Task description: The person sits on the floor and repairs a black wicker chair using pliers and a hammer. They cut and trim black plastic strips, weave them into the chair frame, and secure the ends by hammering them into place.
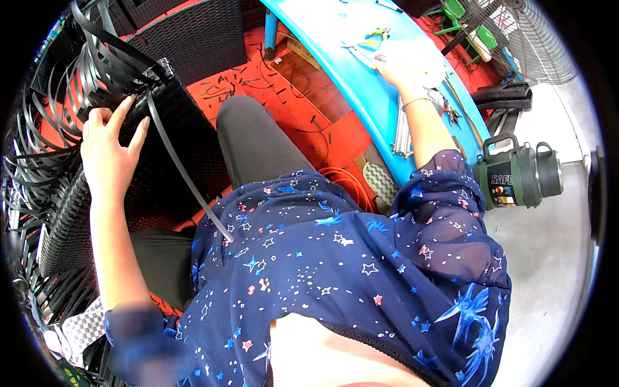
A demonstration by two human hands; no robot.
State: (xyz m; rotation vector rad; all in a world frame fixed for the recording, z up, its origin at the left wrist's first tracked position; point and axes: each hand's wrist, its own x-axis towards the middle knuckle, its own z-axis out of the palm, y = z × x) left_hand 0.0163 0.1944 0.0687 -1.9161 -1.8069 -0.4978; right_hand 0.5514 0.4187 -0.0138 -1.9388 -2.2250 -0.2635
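Observation:
On my left stands a black woven wicker piece (184, 122), with many loose flat black strips (97, 64) curling from its edge. My left hand (111, 145) rests at that edge, fingers apart and fingertips against the weave and strips. One long greyish strip (187, 173) hangs from the edge toward my lap. My right hand (394, 68) reaches over the blue table (322, 35), close to a pair of pliers (359, 54). Glare washes out its fingers, so whether it grips the pliers cannot be made out. Yellow-handled cutters (379, 33) lie just beyond.
Black strip scraps litter the red floor (225, 87). Metal bars (403, 132) and small tools lie on the table's near side. A green jug (516, 174) stands at the right, a fan (535, 42) beyond it. Another dark woven panel (193, 42) is at the back.

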